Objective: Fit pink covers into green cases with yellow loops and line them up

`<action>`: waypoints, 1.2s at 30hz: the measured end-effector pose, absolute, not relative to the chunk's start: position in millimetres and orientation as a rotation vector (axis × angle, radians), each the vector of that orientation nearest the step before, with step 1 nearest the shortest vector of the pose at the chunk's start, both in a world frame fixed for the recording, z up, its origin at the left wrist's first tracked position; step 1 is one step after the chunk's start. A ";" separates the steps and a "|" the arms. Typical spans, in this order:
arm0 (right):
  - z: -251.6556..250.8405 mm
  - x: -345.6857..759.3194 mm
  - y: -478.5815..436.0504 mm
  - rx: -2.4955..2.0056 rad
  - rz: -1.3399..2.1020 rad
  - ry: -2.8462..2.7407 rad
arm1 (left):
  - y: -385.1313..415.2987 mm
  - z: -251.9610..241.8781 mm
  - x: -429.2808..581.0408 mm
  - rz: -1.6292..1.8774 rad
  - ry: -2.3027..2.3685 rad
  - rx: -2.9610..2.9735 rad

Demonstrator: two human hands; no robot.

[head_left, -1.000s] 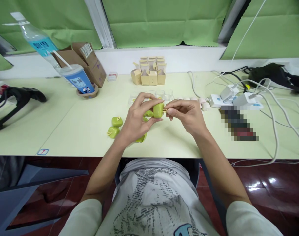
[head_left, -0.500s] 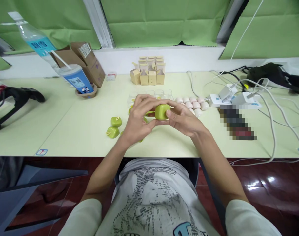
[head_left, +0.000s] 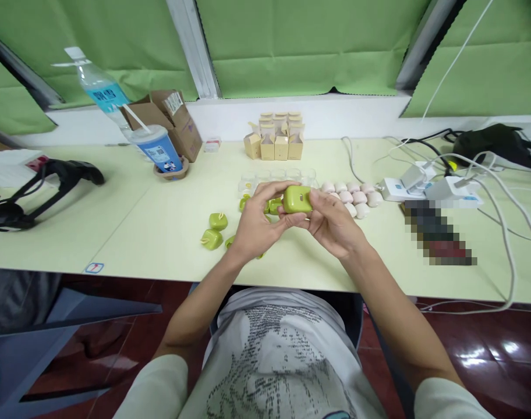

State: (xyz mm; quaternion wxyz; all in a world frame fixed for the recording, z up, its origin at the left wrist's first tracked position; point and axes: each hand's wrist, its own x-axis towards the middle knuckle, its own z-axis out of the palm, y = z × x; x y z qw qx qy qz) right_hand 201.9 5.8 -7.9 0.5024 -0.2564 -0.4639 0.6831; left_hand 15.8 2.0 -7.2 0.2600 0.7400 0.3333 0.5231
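Observation:
Both hands hold one small green plastic case (head_left: 297,199) above the pale table (head_left: 143,227). My left hand (head_left: 257,224) wraps its left end with curled fingers. My right hand (head_left: 333,224) grips its right end, thumb on top. Under my left hand lie more green cases (head_left: 275,205). Two further green cases (head_left: 215,230) with small tan tags lie on the table to the left. A cluster of pale pink rounded pieces (head_left: 353,195) sits just right of the hands.
Small tan cartons (head_left: 278,137) stand at the back centre, clear trays (head_left: 265,176) before them. A blue cup with straw (head_left: 160,152), a water bottle (head_left: 100,96) and a cardboard box (head_left: 178,119) stand back left. A black device (head_left: 38,189) lies far left; chargers and cables (head_left: 440,186) right.
My right hand has gone from pinching a thin tag beside the case to gripping the case itself. The case now lies flat between both hands. The view shifted slightly.

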 end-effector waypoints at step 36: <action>-17.0 233.6 56.0 -1.408 0.188 -2.500 | 31.7 -2.0 -68.3 0.760 1.858 2.339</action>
